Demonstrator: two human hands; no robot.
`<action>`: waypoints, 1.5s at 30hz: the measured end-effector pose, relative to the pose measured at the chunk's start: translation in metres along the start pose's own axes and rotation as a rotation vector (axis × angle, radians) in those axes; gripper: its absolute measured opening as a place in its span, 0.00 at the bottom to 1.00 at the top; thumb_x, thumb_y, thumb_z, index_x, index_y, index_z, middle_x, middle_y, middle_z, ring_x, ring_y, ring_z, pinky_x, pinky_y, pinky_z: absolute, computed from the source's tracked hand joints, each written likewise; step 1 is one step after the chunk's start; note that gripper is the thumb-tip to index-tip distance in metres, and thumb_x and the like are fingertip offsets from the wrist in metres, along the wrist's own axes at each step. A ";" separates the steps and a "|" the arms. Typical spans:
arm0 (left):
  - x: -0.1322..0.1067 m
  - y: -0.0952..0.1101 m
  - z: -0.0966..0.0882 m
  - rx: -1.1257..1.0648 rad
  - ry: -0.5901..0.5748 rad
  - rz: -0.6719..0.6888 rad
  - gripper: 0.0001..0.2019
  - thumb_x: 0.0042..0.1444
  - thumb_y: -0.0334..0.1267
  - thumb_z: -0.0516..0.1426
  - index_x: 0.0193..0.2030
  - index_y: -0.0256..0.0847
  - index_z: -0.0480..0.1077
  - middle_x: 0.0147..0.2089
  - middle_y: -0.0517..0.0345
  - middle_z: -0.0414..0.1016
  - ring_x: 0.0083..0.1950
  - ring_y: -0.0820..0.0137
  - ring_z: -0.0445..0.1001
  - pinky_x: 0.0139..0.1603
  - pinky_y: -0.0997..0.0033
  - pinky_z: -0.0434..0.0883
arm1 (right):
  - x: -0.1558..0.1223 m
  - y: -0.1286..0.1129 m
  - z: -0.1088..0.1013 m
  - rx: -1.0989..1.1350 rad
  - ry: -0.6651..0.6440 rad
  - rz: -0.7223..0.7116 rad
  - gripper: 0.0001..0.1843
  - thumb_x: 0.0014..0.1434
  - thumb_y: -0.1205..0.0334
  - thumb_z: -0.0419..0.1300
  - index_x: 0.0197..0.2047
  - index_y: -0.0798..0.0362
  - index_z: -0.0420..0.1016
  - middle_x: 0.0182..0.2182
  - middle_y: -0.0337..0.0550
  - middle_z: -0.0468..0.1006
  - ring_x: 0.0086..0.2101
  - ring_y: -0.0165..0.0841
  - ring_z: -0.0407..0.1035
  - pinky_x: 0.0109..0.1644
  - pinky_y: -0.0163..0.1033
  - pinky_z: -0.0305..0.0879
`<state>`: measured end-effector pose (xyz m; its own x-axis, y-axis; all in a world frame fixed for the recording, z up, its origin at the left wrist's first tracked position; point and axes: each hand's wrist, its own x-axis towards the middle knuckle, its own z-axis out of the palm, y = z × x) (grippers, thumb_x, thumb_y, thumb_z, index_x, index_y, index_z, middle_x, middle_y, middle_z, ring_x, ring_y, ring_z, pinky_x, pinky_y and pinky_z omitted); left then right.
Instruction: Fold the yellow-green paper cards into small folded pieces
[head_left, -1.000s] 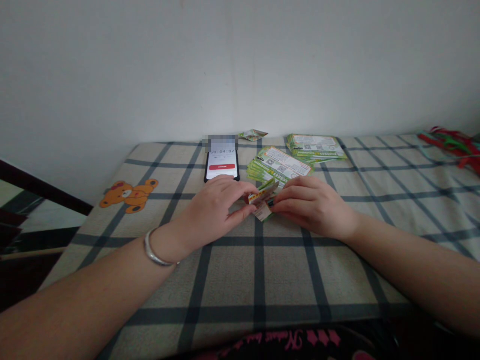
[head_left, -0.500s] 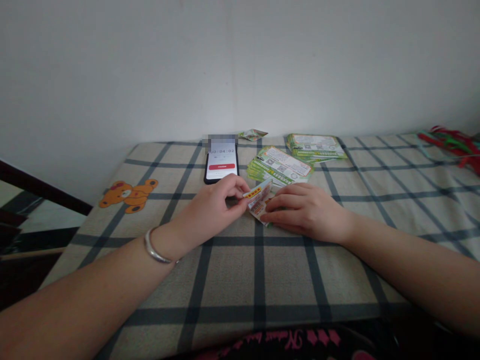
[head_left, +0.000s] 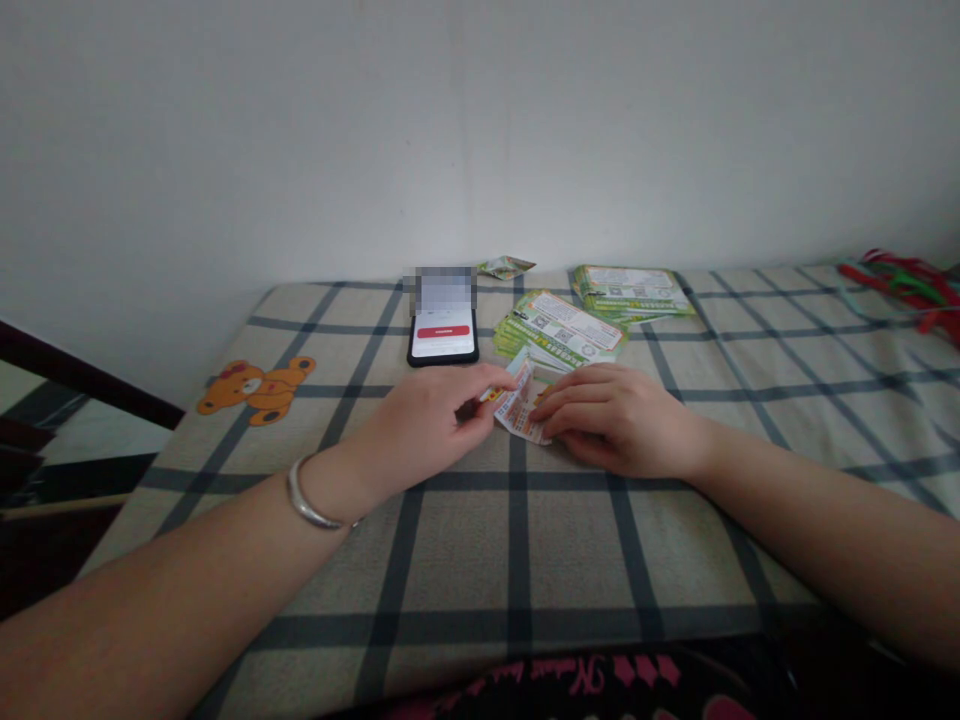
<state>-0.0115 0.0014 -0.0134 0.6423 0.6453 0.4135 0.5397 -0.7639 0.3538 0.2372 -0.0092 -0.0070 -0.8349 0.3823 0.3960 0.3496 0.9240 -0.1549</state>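
Note:
A small printed paper leaflet [head_left: 522,405] lies on the checked tablecloth [head_left: 465,540] between my two hands. My left hand [head_left: 427,420], with a silver bangle on the wrist, pinches the leaflet's left edge with thumb and fingers. My right hand [head_left: 615,415] rests fingers-down on the leaflet's right side and presses it to the cloth. Just behind the hands lies a fanned stack of green leaflets [head_left: 559,335], with a second stack [head_left: 631,291] farther back.
A phone [head_left: 443,330] with a lit screen and a red button lies flat behind my left hand. A folded scrap [head_left: 506,267] sits by the wall. Red and green ribbons [head_left: 911,285] lie at the far right. An orange bear print [head_left: 255,385] marks the cloth's left side.
The leaflet has gone from held up and folded between both hands to lying flatter on the cloth. My right hand has come down onto it; my left hand stays at its left edge.

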 end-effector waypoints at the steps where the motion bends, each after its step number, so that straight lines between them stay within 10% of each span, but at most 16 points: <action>1: 0.000 0.000 0.000 0.019 -0.003 0.037 0.14 0.58 0.28 0.53 0.48 0.43 0.71 0.44 0.59 0.79 0.43 0.70 0.76 0.44 0.69 0.71 | 0.000 0.000 0.000 0.027 -0.001 0.009 0.11 0.59 0.71 0.56 0.42 0.53 0.76 0.44 0.41 0.81 0.45 0.33 0.73 0.50 0.41 0.69; 22: 0.000 0.001 0.001 0.318 0.080 0.440 0.05 0.61 0.32 0.57 0.41 0.39 0.74 0.51 0.49 0.70 0.55 0.60 0.67 0.55 0.55 0.71 | -0.002 0.002 -0.002 0.247 -0.063 0.142 0.15 0.54 0.74 0.54 0.42 0.55 0.76 0.36 0.44 0.79 0.40 0.34 0.71 0.47 0.41 0.67; 45: 0.002 0.001 0.003 0.230 0.006 0.465 0.10 0.64 0.33 0.54 0.41 0.46 0.78 0.49 0.54 0.72 0.58 0.60 0.64 0.59 0.55 0.67 | -0.001 0.010 0.016 0.151 0.076 0.420 0.05 0.61 0.64 0.60 0.41 0.52 0.74 0.31 0.39 0.76 0.33 0.30 0.69 0.37 0.34 0.62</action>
<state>-0.0078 0.0015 -0.0150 0.8402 0.2368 0.4879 0.3041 -0.9506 -0.0622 0.2349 -0.0004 -0.0229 -0.5984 0.7279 0.3349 0.5810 0.6820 -0.4442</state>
